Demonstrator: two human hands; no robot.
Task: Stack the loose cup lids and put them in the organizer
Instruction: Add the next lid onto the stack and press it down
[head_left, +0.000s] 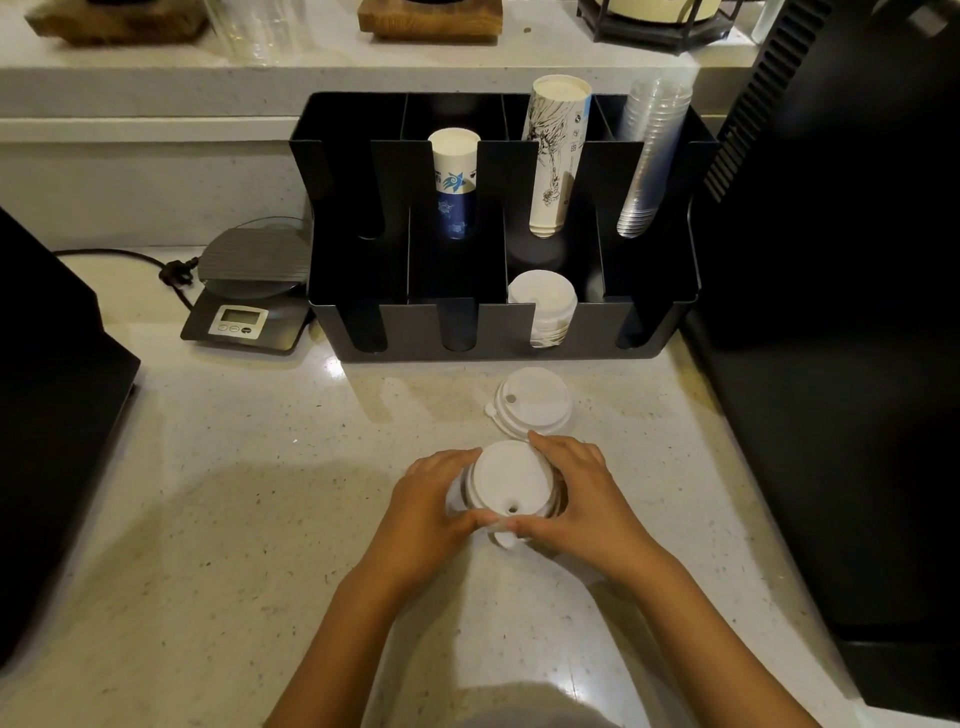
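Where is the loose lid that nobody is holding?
In the head view, the loose lid lies on the counter, right of centre, between the black organizer and the stack held in both hands.

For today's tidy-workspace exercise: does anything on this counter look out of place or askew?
Yes. A loose lid lies on the counter in front of the organizer, outside the lid stack slot. Both hands, left hand and right hand, hold more lids.
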